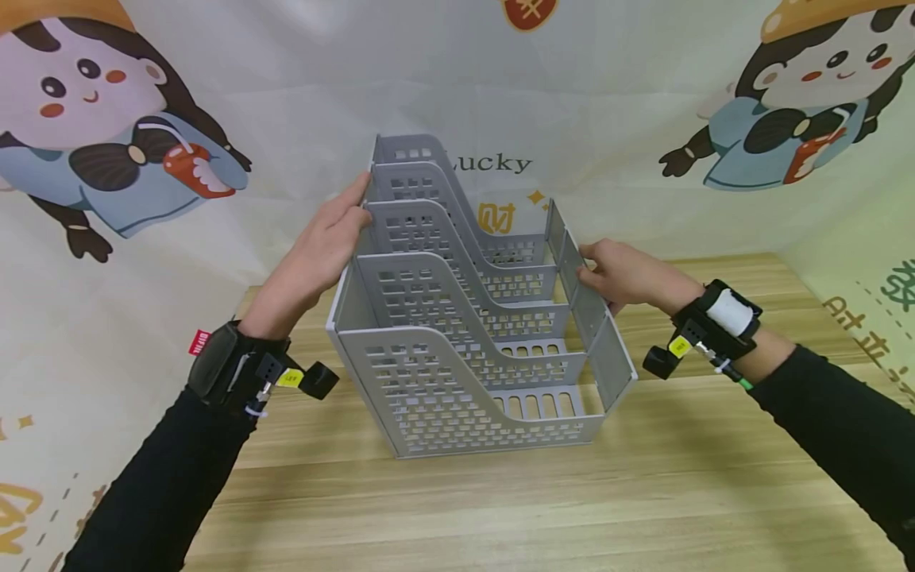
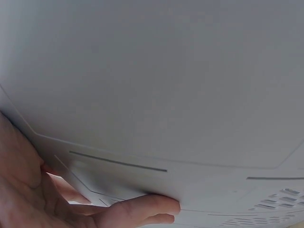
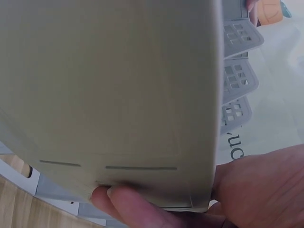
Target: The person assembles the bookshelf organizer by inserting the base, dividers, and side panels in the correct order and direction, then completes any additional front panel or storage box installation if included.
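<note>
A grey plastic file organizer [image 1: 457,349] stands on the wooden table, with several slotted dividers whose top edges slope down to the right. My left hand [image 1: 318,246] holds its left side near the back, fingertips reaching the upper edge. Up close, the left wrist view has the fingers [image 2: 147,206] against the smooth outer panel [image 2: 156,95]. On the opposite side, my right hand [image 1: 625,274] grips the right panel [image 1: 589,310] near its rear end. In the right wrist view, fingers [image 3: 133,204] bend against that panel's outer face; part of the hand is hidden behind its edge.
The wooden table [image 1: 472,516] extends in front of the organizer and to both sides. Behind it hangs a pale printed backdrop [image 1: 343,71] with cartoon figures and lettering. Each wrist carries a strapped-on camera.
</note>
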Demonstrator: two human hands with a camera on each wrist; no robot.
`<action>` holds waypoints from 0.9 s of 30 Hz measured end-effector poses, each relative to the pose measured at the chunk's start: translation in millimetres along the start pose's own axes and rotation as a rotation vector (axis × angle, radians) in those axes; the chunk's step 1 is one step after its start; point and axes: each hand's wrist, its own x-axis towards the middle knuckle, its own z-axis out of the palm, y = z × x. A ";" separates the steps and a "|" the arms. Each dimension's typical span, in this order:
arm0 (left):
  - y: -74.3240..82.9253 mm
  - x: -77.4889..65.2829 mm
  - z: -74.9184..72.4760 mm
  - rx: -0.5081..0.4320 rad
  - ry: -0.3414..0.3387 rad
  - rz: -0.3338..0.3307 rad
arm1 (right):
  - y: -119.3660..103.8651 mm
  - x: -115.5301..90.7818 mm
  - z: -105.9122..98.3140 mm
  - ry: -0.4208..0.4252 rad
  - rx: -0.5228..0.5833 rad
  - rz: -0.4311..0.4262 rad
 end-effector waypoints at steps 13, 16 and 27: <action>3.7 0.0 0.0 0.000 -0.006 -0.012 | -5.5 1.0 1.6 0.013 -0.033 0.051; 4.6 -0.7 -0.5 0.004 -0.005 -0.016 | -5.5 1.4 3.0 0.029 -0.047 0.045; 1.9 0.6 -0.2 0.007 -0.001 -0.017 | -8.7 2.8 5.2 0.027 -0.071 0.077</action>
